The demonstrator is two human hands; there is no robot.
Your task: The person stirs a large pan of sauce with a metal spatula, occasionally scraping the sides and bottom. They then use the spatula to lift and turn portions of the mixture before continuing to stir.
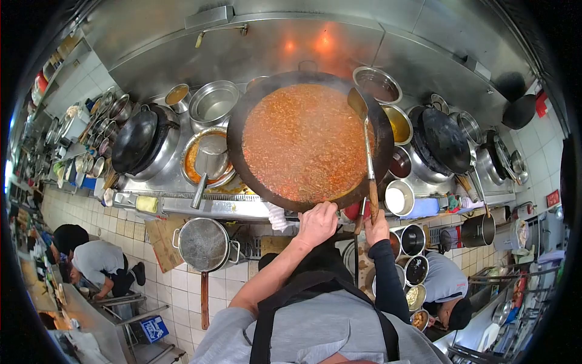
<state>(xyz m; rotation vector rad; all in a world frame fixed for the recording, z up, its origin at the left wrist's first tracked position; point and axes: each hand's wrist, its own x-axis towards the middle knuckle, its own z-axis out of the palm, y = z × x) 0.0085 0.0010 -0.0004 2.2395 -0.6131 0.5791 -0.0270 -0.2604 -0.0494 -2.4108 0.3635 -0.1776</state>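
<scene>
A very large dark wok (235, 142) stands on the stove, filled with a steaming orange-red sauce (309, 142) full of small pieces. My left hand (317, 224) is closed at the wok's near rim, with a whitish cloth (276, 216) hanging just left of it. Further right, my right hand (376, 229) is wrapped round the wooden handle of a long spatula (369, 151). The spatula's metal blade rests at the wok's upper right edge, over the sauce. A second, shorter handle stands close beside my right hand.
Smaller woks (134, 141) (445, 139) flank the large one. A pan with a ladle (212, 144) sits left of it. Bowls of sauces (400, 162) line its right side. Below stands a strainer pot (204, 244). Co-workers bend at lower left (100, 264) and lower right (444, 276).
</scene>
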